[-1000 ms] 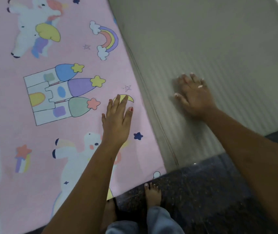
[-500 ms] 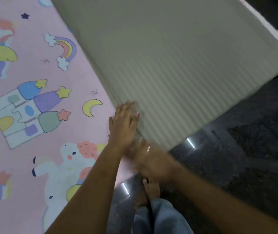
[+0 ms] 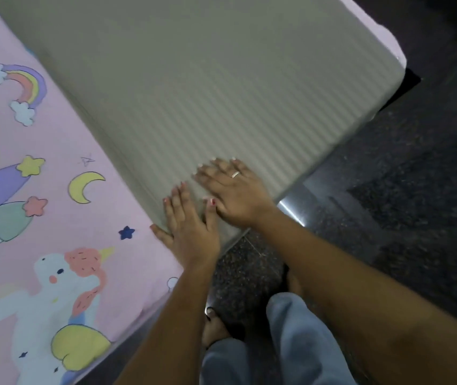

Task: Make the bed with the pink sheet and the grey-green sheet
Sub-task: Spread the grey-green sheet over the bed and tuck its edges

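Hands (image 3: 210,209) flat on diagonally laid grey-green sheet (image 3: 208,87).

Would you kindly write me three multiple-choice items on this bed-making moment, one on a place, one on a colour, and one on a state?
1. Where does the right hand rest?
A. on the grey-green sheet
B. on the pink sheet
C. on the floor

2. What colour is the crescent moon printed on the pink sheet?
A. blue
B. yellow
C. red

3. How is the left hand held?
A. clenched in a fist
B. pinching a fold of cloth
C. open and flat, fingers stretched

Answers:
1 A, its palm lies on the ribbed grey-green cloth near the bed's corner.
2 B, the moon is pale yellow.
3 C, the fingers lie spread along the seam where both sheets meet.
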`<state>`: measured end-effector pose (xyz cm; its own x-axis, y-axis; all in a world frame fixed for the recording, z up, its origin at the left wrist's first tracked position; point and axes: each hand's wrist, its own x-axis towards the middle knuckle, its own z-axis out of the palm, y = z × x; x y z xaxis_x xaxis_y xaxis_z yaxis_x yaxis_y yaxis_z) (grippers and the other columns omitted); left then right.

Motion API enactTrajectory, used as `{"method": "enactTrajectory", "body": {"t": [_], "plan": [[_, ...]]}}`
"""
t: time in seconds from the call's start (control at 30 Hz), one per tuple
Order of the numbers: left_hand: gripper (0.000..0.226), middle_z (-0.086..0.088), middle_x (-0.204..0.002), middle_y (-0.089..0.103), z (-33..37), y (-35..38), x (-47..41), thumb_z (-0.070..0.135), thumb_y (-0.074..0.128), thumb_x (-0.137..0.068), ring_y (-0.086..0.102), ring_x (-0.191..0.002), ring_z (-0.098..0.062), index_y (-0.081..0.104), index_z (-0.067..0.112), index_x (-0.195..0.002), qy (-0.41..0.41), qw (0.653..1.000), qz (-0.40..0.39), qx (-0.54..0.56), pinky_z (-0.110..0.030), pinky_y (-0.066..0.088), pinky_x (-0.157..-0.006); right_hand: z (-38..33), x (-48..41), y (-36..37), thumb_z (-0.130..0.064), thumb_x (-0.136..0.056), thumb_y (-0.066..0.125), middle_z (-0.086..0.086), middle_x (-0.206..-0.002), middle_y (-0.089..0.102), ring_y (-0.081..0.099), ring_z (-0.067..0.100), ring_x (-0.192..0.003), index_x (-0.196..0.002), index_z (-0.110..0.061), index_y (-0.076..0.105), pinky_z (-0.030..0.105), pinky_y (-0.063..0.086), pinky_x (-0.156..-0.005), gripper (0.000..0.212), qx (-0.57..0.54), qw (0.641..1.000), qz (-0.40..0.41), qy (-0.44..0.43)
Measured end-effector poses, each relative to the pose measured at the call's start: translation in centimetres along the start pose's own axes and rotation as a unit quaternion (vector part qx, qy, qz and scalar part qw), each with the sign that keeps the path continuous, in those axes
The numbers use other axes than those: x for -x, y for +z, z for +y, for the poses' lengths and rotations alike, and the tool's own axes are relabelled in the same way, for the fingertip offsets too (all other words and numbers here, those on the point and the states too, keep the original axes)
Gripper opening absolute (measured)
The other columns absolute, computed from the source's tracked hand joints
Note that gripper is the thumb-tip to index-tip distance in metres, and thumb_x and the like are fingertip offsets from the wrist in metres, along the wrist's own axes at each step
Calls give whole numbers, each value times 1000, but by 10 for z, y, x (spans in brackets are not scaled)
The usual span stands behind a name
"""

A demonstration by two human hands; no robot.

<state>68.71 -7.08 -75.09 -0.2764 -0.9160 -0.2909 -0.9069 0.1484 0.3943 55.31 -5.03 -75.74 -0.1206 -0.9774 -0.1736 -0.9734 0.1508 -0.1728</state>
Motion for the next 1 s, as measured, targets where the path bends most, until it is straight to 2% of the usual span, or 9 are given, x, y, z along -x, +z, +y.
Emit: {"method": "enactTrajectory", "body": {"t": [0.23, 0.37, 0.4, 0.47, 0.57, 0.63, 0.77, 0.9, 1.0], "plan": [[57, -6, -159, 13, 12, 11, 3, 48, 23, -99, 6, -147, -26, 13, 28, -151, -43, 994, 30, -96, -63, 0, -110, 184, 65, -18, -51, -96, 25, -1, -153, 34, 31, 27, -140, -147, -29, 31, 49, 19, -112, 57, 34, 974, 60, 214], [54, -12, -156, 24, 51, 19, -2, 24, 34, -95, 16, -145, -30, 27, 19, -149, -78, 994, 61, -51, -68, 5, -107, 249, 66, -42, -48, -96, 22, 9, -157, 22, 16, 34, -144, -151, -20, 22, 55, 9, -115, 62, -20, 890, 103, 443], [54, -11, -155, 24, 68, 23, -5, 21, 38, -95, 16, -145, -30, 29, 18, -148, -71, 995, 57, -46, -68, 6, -107, 247, 57, -50, -46, -94, 21, 14, -154, 25, 19, 36, -142, -149, -14, 27, 56, 13, -114, 64, -22, 882, 116, 456], [53, -9, -155, 25, 104, 33, -16, 25, 39, -95, 17, -145, -30, 31, 18, -147, -28, 998, 37, -41, -64, 9, -108, 225, 32, -58, -43, -89, 21, 18, -149, 33, 28, 37, -138, -144, -9, 35, 55, 22, -110, 66, -21, 922, 115, 370], [56, -7, -155, 25, 162, 51, -33, 39, 34, -96, 15, -145, -27, 27, 23, -149, 77, 995, 8, -60, -58, 15, -110, 185, 2, -47, -48, -90, 23, 3, -149, 38, 32, 25, -139, -142, -25, 40, 49, 23, -110, 60, -18, 986, 61, 153], [55, -3, -158, 16, 189, 64, -42, 45, 30, -98, 9, -147, -24, 20, 30, -150, 100, 992, -11, -76, -58, 10, -111, 197, 0, -40, -51, -92, 26, -3, -149, 40, 35, 22, -138, -142, -32, 41, 45, 19, -111, 55, 1, 993, 56, 104], [56, 4, -160, 2, 203, 75, -51, 51, 23, -98, -2, -147, -21, 7, 38, -150, 45, 995, -27, -89, -61, 0, -110, 277, 22, -42, -51, -94, 29, -3, -149, 40, 33, 24, -139, -142, -33, 41, 43, 16, -112, 53, 9, 982, 113, 152], [56, 2, -160, 1, 211, 71, -47, 51, 24, -98, -4, -147, -22, 7, 37, -150, 41, 994, -33, -93, -61, -1, -111, 351, 50, -53, -47, -96, 26, 0, -155, 28, 21, 29, -144, -147, -32, 30, 55, 12, -114, 53, -7, 942, 148, 300], [63, -1, -160, 3, 224, 76, -44, 58, 17, -94, -1, -147, -24, 9, 32, -151, 32, 996, -18, -86, -63, 1, -110, 353, 39, -68, -39, -98, 30, 4, -159, 17, 10, 29, -146, -151, -23, 23, 53, 5, -115, 55, -46, 906, 160, 390]]}}
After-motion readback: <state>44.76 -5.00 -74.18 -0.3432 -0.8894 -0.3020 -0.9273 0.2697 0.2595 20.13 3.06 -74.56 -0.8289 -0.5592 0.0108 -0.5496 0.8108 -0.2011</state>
